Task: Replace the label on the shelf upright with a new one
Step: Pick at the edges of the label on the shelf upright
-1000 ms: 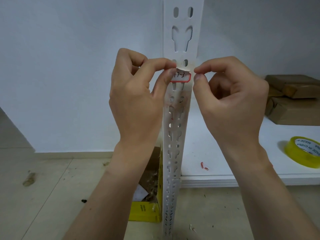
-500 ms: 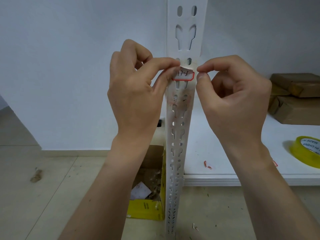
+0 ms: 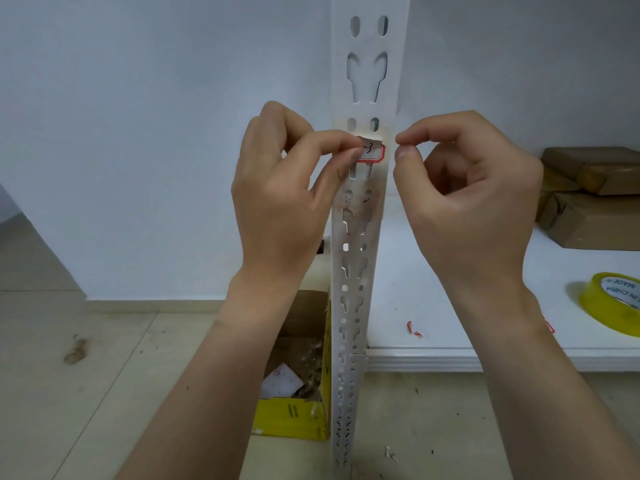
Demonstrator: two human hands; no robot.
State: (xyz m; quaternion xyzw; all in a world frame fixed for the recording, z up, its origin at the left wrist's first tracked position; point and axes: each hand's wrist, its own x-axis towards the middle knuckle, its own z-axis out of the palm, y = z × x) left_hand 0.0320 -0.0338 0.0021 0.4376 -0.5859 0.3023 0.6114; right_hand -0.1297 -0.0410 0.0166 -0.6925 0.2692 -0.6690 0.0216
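The label (image 3: 373,153), white with a red border and a handwritten mark, sat on the front face of the upright (image 3: 356,271), just below a pair of small oval holes. Its top edge looked lifted and creased. The left hand (image 3: 277,209) pinched the label's left end between thumb and forefinger (image 3: 329,142), covering that part of the writing, with the other fingers curled behind. The right hand (image 3: 474,202) was level with it, just beside the upright's right edge and clear of the label. Its thumb and forefinger tips were pressed together and the remaining fingers were curled into the palm.

Below the label the upright carried smudges and reddish residue around its slots. A white shelf (image 3: 450,306) ran off to the right, bearing a small red-and-white scrap (image 3: 414,330), a roll of yellow tape (image 3: 609,306) and brown wrapped parcels (image 3: 595,202) near the back. Left of the upright, an open box (image 3: 298,410) with a yellow front stood on the tiled floor (image 3: 104,375), scraps of paper inside it. A plain white wall (image 3: 138,133) stood behind.
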